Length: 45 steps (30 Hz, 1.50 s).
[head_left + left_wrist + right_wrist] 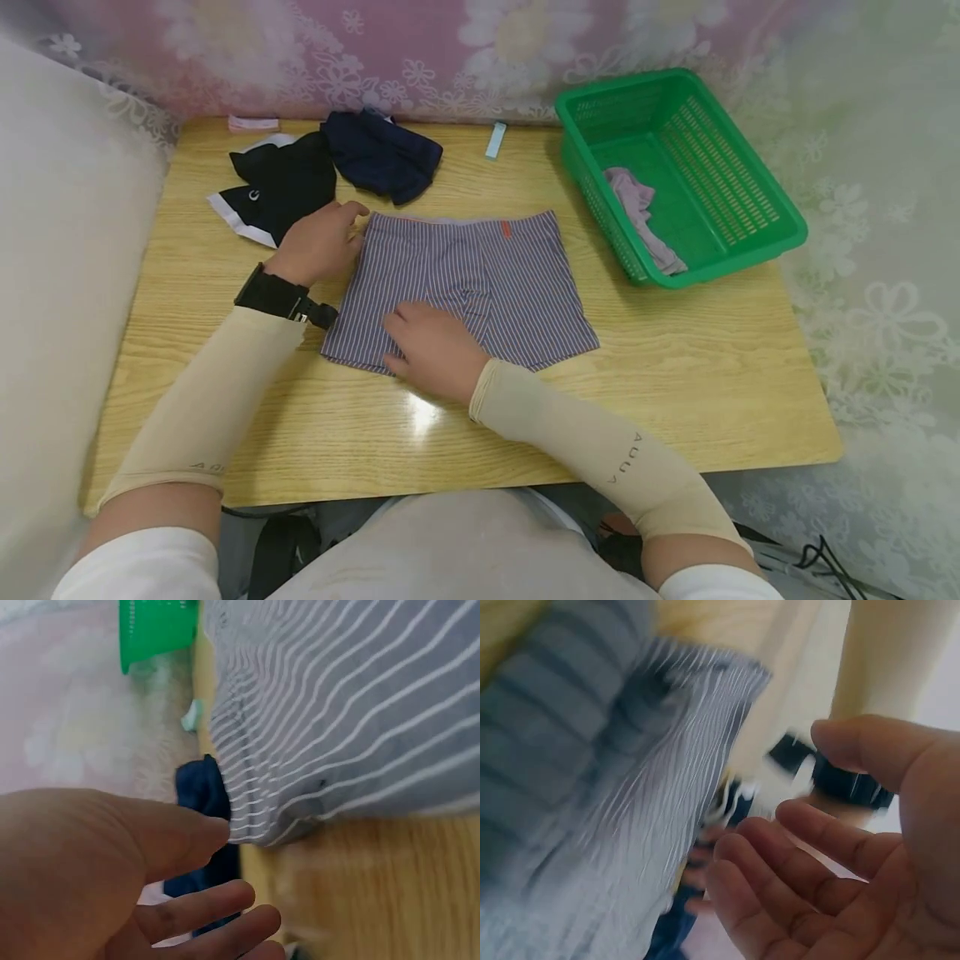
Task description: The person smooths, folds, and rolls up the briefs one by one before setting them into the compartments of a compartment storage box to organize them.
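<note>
Head view shows striped shorts spread on the bench, lying between and under the two hands, with the waistband on the far side and a small red tag near it. At the waistband's left corner is the left hand; its grasp is loose, the thumb at the cloth's edge and the other fingers spread apart from it in the left wrist view. Above the lower left part of the shorts is the right hand, fingers relaxed and gently bent, gripping nothing; whether its fingertips touch the fabric cannot be told.

Just beyond the left hand lies a black garment with white edging, and next to that, farther off, a navy garment. Well to the right of both hands and beyond them stands a green basket, holding a crumpled lilac cloth. A pale blue strip lies beyond the shorts, well apart from the hands.
</note>
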Tool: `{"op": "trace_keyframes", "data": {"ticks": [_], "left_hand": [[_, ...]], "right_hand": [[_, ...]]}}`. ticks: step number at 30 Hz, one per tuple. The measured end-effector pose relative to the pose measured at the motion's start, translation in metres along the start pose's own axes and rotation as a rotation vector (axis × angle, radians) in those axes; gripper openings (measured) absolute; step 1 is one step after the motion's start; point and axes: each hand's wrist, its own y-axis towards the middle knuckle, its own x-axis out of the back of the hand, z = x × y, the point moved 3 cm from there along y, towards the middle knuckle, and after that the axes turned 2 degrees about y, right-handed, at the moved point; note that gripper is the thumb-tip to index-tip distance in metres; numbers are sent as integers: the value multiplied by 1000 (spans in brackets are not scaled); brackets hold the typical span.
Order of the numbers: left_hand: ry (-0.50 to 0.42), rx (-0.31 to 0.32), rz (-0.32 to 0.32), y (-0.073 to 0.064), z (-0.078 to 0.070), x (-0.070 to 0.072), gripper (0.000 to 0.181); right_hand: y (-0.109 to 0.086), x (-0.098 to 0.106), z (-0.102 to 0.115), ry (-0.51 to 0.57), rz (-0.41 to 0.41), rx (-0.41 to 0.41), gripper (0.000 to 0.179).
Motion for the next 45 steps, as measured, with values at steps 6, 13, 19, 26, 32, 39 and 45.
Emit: {"op": "trace_keyframes", "data": {"ticks": [6,13,19,26,32,39,45], "left_hand": [[-77,47,-33,17,6,-5,47],[-164,119,-38,28,10,-7,41],[-170,181,-36,36,8,-15,37],[-166,189,-53,42,12,-19,30],[-201,183,-59,43,15,-17,29],[-187,169,-47,43,14,-11,29],[-191,147,-49,44,18,-12,31]], "right_hand": [[22,-11,26,-95,16,62,37],[40,-30,43,-160,81,49,43],[47,-44,53,-188,100,72,43],[49,-52,51,-188,100,43,39],[56,-55,49,-145,133,15,37],[57,-55,47,-143,112,6,24],[51,-54,45,-128,93,42,26]]}}
